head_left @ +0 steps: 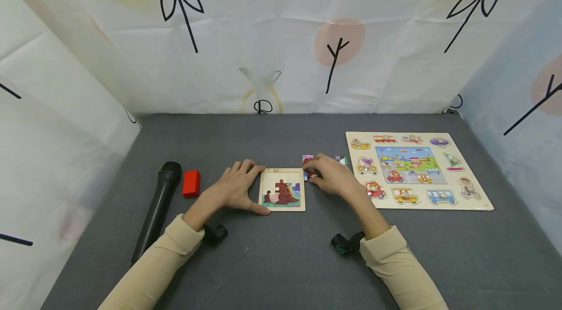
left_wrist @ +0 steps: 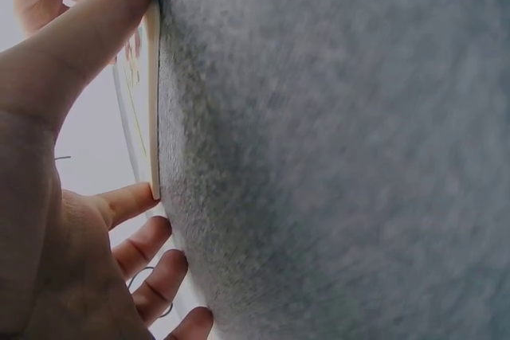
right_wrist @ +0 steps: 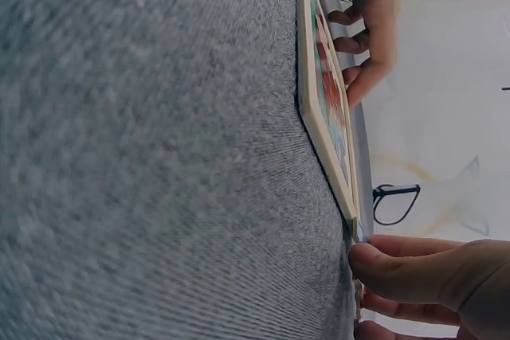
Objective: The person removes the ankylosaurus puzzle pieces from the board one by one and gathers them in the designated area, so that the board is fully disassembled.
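A small wooden jigsaw tray point(head_left: 282, 170) lies flat on the grey table, with several picture pieces of a brown animal fitted in its lower part. My left hand point(head_left: 237, 185) holds the tray, thumb at the near edge and index finger at the far left corner. To the right of the tray, my right hand point(head_left: 332, 173) pinches a purple and dark red puzzle piece point(head_left: 307, 159) at table level. The fingers cover part of it. Behind that hand another puzzle piece point(head_left: 341, 159) peeks out. In the right wrist view the tray point(right_wrist: 327, 129) shows edge-on beyond the fingers.
A large wooden vehicle puzzle board point(head_left: 412, 139) lies at the right. On the left are a black microphone point(head_left: 158, 207) and a red block point(head_left: 191, 184). White printed cloth point(head_left: 281, 32) stands behind the table and along both sides.
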The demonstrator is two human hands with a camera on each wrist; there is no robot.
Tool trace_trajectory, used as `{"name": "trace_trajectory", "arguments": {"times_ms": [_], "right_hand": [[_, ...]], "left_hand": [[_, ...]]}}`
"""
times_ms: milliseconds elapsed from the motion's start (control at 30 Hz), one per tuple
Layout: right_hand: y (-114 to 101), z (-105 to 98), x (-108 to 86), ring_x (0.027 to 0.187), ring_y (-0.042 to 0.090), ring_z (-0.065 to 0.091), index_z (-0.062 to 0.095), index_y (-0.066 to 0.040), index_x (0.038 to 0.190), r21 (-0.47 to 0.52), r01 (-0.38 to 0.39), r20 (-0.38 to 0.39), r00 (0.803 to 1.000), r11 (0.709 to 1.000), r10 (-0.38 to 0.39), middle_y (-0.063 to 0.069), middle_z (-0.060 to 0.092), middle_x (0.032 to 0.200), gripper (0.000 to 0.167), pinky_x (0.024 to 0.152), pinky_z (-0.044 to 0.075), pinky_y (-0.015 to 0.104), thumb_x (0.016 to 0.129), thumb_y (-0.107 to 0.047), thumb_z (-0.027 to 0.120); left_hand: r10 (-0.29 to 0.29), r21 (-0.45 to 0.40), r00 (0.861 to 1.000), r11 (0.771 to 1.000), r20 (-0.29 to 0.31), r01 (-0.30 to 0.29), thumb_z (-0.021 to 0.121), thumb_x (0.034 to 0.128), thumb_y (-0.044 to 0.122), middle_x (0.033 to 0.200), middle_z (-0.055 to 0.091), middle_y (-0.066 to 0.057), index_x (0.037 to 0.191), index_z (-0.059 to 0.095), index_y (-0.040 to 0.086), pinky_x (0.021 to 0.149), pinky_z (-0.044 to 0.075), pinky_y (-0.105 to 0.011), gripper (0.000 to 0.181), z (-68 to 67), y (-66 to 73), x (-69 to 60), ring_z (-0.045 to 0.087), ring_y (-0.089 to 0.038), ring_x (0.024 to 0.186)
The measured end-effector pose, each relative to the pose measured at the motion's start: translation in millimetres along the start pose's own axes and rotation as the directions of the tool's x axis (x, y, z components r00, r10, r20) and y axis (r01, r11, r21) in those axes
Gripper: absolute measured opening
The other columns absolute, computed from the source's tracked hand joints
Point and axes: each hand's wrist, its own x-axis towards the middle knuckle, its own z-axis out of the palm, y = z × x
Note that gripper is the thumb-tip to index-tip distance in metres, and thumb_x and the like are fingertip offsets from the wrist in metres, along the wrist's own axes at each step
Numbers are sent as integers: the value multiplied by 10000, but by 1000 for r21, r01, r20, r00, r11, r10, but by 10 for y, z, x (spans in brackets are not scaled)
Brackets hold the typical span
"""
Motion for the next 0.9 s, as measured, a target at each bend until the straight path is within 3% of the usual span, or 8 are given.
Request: {"name": "trace_trajectory", "arguments": {"times_ms": [267,600,900], "right_hand": [[25,18,11,959,232,637,719,-113,1278,-3,2,5,1000,1000,-2,133,679,1219,316,833,542,456,962,-125,707],[18,40,37,840,184,565,724,-124,1275,-6,0,-12,1000,1000,-1,106,675,1106,322,727,494,379,954,-151,723],[-2,42,37,850,192,576,728,-116,1269,-7,0,-10,1000,1000,0,114,674,1121,317,750,513,401,953,-140,721]], "left_hand": [[15,-19,1000,1000,7,-15,824,666,730,1508,414,-129,1553,387,183,1024,423,-530,1130,-22,-56,-11,434,-345,1288],[11,-42,1000,999,-5,-11,835,667,710,1485,424,-123,1549,394,186,1028,416,-543,1116,-23,-101,-48,434,-342,1278],[1,-40,1000,999,4,-1,845,671,694,1493,418,-131,1551,391,159,1032,416,-548,1126,-39,-75,-53,429,-357,1293]]}}
